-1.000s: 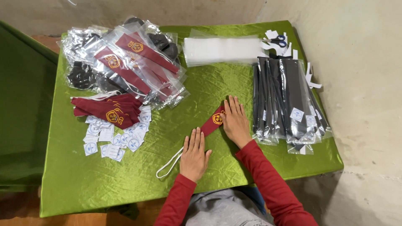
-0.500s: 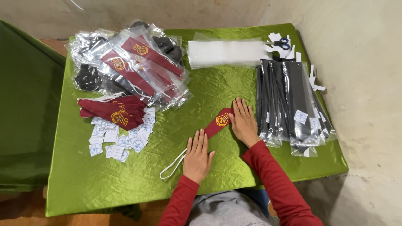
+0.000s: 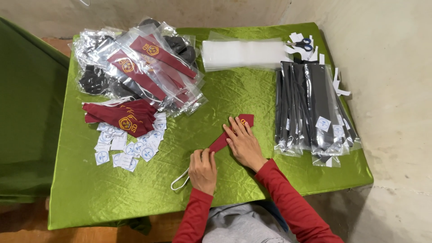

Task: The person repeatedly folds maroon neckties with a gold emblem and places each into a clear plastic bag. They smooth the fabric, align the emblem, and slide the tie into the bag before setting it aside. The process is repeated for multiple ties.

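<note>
A maroon tie (image 3: pixel 220 142) with a yellow emblem lies diagonally on the green tablecloth (image 3: pixel 148 193). Its white elastic loop (image 3: pixel 179 182) trails off the narrow lower end. My right hand (image 3: pixel 243 143) lies flat across the middle of the tie, fingers spread toward its wide end. My left hand (image 3: pixel 202 170) presses on the narrow end near the loop, fingers curled down onto the cloth.
A pile of maroon ties (image 3: pixel 121 118) and several small white tags (image 3: pixel 128 146) lie at the left. Bagged ties (image 3: pixel 144 67) are heaped at the back left. Empty clear bags (image 3: pixel 245 54), scissors (image 3: pixel 303 44) and black packed ties (image 3: pixel 312 108) are at the right.
My left hand has curled its fingers in at the tie's narrow end. The right hand stays flat on the tie.
</note>
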